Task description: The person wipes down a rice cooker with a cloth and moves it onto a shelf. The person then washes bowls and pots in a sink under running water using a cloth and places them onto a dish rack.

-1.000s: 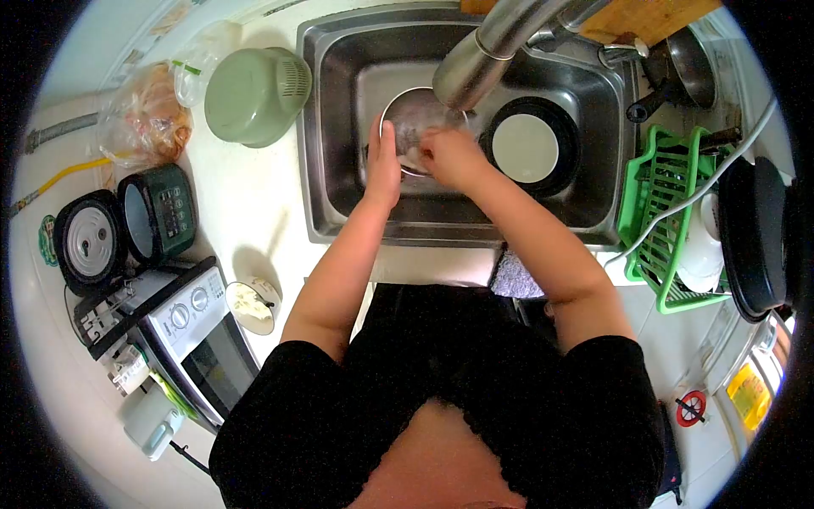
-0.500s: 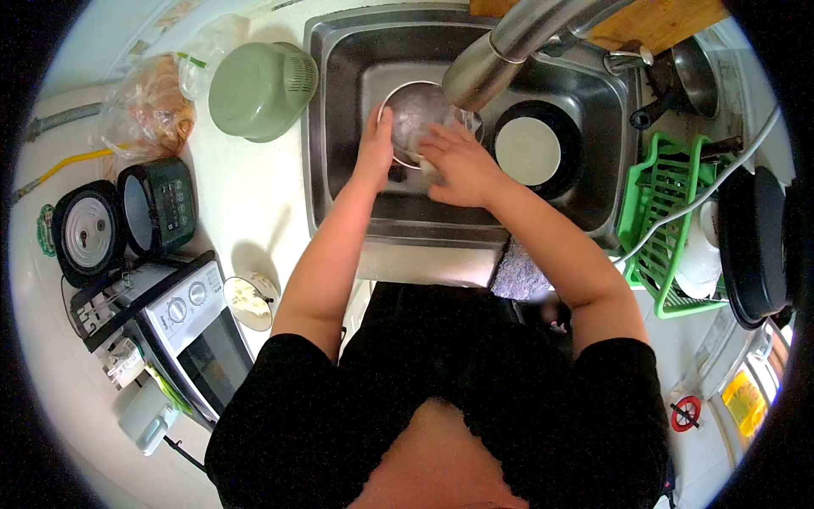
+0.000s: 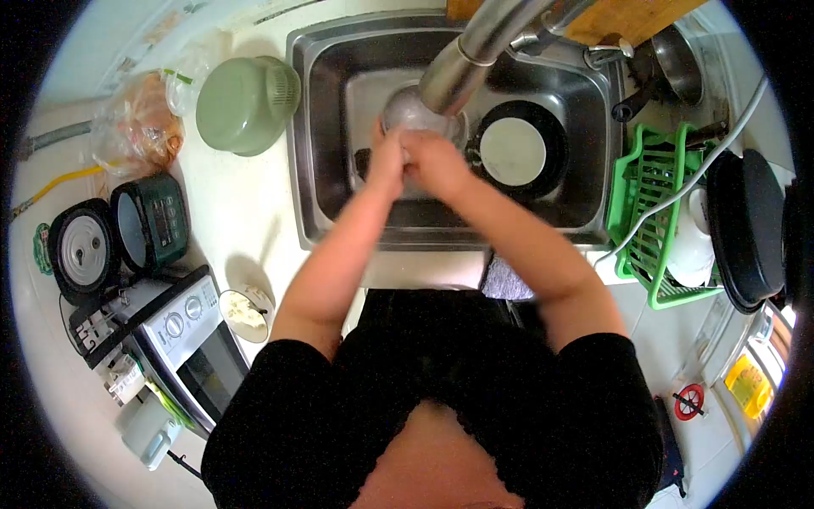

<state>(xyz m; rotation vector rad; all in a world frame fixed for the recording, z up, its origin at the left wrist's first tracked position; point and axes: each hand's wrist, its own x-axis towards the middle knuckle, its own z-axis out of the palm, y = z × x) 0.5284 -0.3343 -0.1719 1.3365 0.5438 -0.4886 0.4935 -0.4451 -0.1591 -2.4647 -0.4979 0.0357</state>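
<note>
A round, shiny bowl (image 3: pixel 403 109) is in the left half of the sink, partly hidden by the faucet and my hands. My left hand (image 3: pixel 387 159) grips its near-left edge. Pressed close to it, my right hand (image 3: pixel 434 163) is closed at the near rim; its fingertips are hidden and somewhat blurred. Above the bowl hangs the thick metal faucet (image 3: pixel 458 72), its end overlapping the bowl. To the right of my hands, a white round dish (image 3: pixel 513 151) sits inside a black round pan (image 3: pixel 555 148) in the sink.
The steel sink (image 3: pixel 585 204) has a green colander-like tub (image 3: pixel 242 106) at its left and a green dish rack (image 3: pixel 653 212) at its right. A grey cloth (image 3: pixel 506 280) hangs over the front edge. Further left are a small oven (image 3: pixel 191 339) and a bowl of pale food (image 3: pixel 244 314).
My right hand has moved from over the bowl's inside to its near rim, beside my left hand. The hands now meet, and the view has shifted slightly.
</note>
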